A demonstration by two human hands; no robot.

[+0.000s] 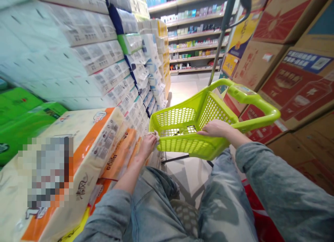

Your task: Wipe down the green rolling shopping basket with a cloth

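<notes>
The lime-green shopping basket (182, 144) sits at frame centre. The left hand (149, 143) clenches its near-left rim corner. The right hand (215, 128) lies flat on the near rim, fingers extended. Keep both holds level and clear of the tissue packs (99, 141) at lower left.

Both my arms reach forward, sleeves ending above bare forearms. My left hand (147, 144) is curled, fingers closed; my right hand (215, 128) lies flat, palm down, fingers pointing left.

Print on packs (99, 137) and cartons (294, 78) (all blurred) cannot be read.
</notes>
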